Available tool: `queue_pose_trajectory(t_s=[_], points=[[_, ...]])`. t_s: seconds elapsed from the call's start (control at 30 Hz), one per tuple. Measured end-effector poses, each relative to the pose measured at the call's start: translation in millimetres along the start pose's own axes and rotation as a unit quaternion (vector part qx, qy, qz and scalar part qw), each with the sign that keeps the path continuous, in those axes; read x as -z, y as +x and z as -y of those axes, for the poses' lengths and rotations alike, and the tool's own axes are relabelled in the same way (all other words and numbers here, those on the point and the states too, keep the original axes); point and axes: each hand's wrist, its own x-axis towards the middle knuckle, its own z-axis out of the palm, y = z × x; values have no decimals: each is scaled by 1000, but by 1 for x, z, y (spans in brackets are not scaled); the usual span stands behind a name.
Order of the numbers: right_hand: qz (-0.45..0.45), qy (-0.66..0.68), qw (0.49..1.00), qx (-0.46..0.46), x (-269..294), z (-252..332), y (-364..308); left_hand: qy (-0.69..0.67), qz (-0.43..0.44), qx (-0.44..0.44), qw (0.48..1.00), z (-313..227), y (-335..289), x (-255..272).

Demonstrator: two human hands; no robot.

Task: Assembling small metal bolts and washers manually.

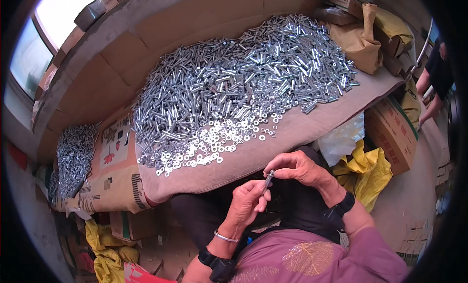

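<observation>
Bolt (267,184): it is tilted, between the two hands, in front of the counter (297,134). I judge that this piece is not yet finished, because both hands are on it.
Left heap (74,154): thin metal pieces, well apart from the hands; they seem left for later, but I cannot be sure.
Washers (219,140): many lie loose along the near side of the big heap, so plenty seem left.
Big heap (239,78): very many metal pieces, lying in disorder; which are done and which are waiting, I cannot tell.
Left hand (249,197): its grip is closed around the lower part of the bolt.
Right hand (303,169): its grip is a narrow pinch, thumb and finger on the bolt's upper end.
Carton (392,136): beside the counter; its inside is hidden, so finished pieces there cannot be counted.
</observation>
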Motion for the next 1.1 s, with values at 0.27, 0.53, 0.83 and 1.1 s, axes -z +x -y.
queue_pose_trajectory(t_s=[0.27,0.53,0.83,1.1], points=[[0,-14,1000,-7,-2,3,-1,-41,12,4,999,7,3,-3],[-122,-159,979,25,-23,-8,15,271,-118,-180,938,3,-1,-1],[-135,-124,983,14,-31,4,18,148,-101,-133,975,-1,5,2],[-142,-180,973,-1,-24,-11,18,147,-84,-137,976,7,4,8]])
